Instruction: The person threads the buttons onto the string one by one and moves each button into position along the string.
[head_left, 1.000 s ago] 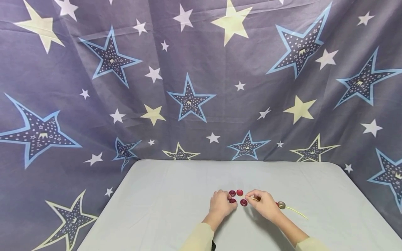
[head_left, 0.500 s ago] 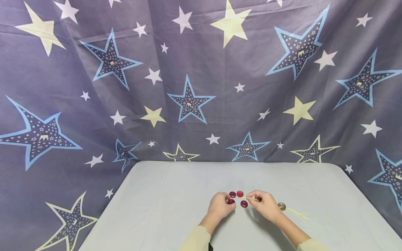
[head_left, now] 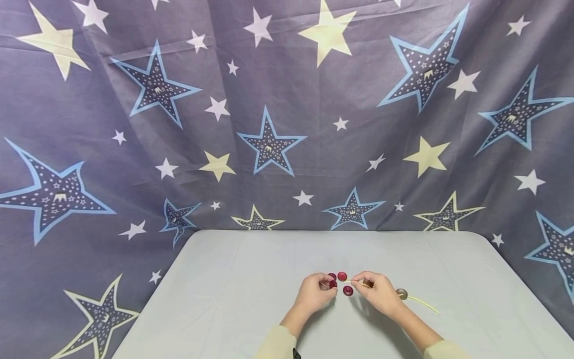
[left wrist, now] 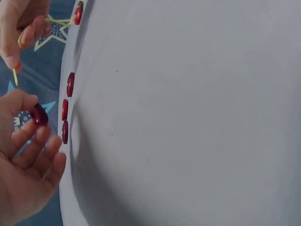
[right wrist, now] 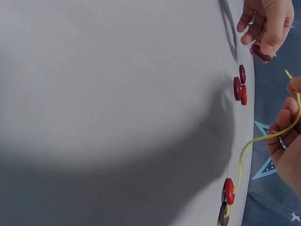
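My left hand (head_left: 313, 295) pinches a dark red, round button (left wrist: 39, 115) between thumb and index finger, lifted above the tabletop. Close to its right, my right hand (head_left: 377, 293) pinches a yellow cord (right wrist: 254, 140) near its tip. The tip points toward the held button, a short gap apart in the left wrist view. Farther down the cord, a red button (right wrist: 229, 190) and a brown button (head_left: 401, 293) are strung; in the head view my right hand hides the red one.
Between the hands lie several loose buttons: a brighter red button (head_left: 342, 275), a dark red button (head_left: 348, 290) and a purplish button (head_left: 332, 275) partly behind my left fingers. They rest on a pale cloth-covered table (head_left: 251, 279). A star-patterned curtain (head_left: 287, 189) hangs behind.
My left hand has picked up the dark red button from the table and raised it slightly toward the cord tip. The right hand has stayed almost still.
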A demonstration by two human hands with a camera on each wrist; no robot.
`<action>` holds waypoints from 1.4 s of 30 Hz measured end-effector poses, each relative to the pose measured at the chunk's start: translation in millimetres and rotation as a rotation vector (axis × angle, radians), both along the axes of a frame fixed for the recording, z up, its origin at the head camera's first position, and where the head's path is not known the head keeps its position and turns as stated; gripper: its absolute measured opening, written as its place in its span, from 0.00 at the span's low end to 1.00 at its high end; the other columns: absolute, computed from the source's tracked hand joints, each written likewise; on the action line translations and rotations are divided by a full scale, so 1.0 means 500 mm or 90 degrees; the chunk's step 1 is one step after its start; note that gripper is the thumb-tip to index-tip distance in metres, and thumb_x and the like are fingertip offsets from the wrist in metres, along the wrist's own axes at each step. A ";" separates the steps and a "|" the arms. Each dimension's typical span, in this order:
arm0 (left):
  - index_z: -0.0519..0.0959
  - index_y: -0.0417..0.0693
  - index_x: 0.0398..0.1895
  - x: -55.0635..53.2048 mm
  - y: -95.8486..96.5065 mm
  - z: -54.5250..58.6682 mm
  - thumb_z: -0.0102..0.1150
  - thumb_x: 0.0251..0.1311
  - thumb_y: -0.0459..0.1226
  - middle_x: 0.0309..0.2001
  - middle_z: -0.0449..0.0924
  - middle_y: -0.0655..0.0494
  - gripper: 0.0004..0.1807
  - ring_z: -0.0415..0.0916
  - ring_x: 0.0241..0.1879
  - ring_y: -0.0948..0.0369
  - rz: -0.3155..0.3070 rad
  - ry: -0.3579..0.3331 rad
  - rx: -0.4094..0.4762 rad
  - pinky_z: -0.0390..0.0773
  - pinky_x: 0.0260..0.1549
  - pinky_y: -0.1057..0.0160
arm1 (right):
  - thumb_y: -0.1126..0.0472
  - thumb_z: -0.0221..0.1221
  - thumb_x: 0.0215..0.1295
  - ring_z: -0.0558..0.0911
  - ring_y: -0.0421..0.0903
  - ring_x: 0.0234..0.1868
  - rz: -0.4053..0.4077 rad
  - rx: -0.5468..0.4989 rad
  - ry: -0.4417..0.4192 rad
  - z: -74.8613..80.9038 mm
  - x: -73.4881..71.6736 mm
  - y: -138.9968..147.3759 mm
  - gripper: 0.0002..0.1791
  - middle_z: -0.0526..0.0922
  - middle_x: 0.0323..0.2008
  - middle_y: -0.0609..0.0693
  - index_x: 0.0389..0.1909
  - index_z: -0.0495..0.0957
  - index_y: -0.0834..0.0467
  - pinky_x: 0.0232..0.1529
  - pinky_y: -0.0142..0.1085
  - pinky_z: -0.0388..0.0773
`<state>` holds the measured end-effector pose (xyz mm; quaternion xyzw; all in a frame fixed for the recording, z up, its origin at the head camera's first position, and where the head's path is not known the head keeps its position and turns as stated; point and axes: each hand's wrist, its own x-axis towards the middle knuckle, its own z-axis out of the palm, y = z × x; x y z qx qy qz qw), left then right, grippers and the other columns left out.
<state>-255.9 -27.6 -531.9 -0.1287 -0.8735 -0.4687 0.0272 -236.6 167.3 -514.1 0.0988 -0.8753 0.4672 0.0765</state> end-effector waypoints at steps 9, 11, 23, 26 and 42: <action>0.80 0.39 0.40 -0.004 -0.001 0.001 0.64 0.50 0.34 0.36 0.82 0.51 0.13 0.77 0.36 0.64 -0.058 -0.039 0.111 0.77 0.38 0.70 | 0.60 0.63 0.57 0.64 0.32 0.17 0.003 -0.002 -0.008 0.005 -0.002 -0.002 0.04 0.68 0.14 0.43 0.31 0.83 0.57 0.19 0.27 0.62; 0.80 0.39 0.41 -0.003 0.000 0.001 0.64 0.50 0.33 0.36 0.82 0.50 0.13 0.78 0.37 0.62 -0.061 -0.037 0.118 0.77 0.39 0.69 | 0.60 0.63 0.58 0.64 0.33 0.17 0.003 -0.003 -0.009 0.007 -0.002 -0.002 0.04 0.69 0.14 0.43 0.31 0.83 0.56 0.19 0.27 0.63; 0.77 0.39 0.50 0.002 0.009 -0.005 0.59 0.57 0.34 0.43 0.81 0.48 0.17 0.76 0.36 0.67 -0.098 -0.117 0.226 0.79 0.32 0.67 | 0.60 0.63 0.57 0.64 0.33 0.17 0.012 -0.002 0.003 0.017 -0.001 0.002 0.03 0.69 0.14 0.43 0.30 0.83 0.55 0.19 0.27 0.62; 0.76 0.37 0.52 0.003 0.011 -0.006 0.58 0.57 0.33 0.45 0.81 0.46 0.19 0.76 0.35 0.66 -0.102 -0.172 0.287 0.81 0.34 0.59 | 0.59 0.63 0.57 0.64 0.33 0.17 0.014 -0.002 0.001 0.018 0.000 0.003 0.04 0.69 0.14 0.43 0.31 0.83 0.55 0.19 0.27 0.61; 0.74 0.37 0.55 0.002 0.015 -0.007 0.58 0.57 0.35 0.48 0.81 0.46 0.21 0.77 0.35 0.66 -0.117 -0.259 0.375 0.80 0.35 0.61 | 0.57 0.63 0.57 0.66 0.33 0.18 0.028 -0.014 -0.019 0.019 0.002 -0.011 0.05 0.71 0.16 0.45 0.31 0.83 0.55 0.21 0.27 0.64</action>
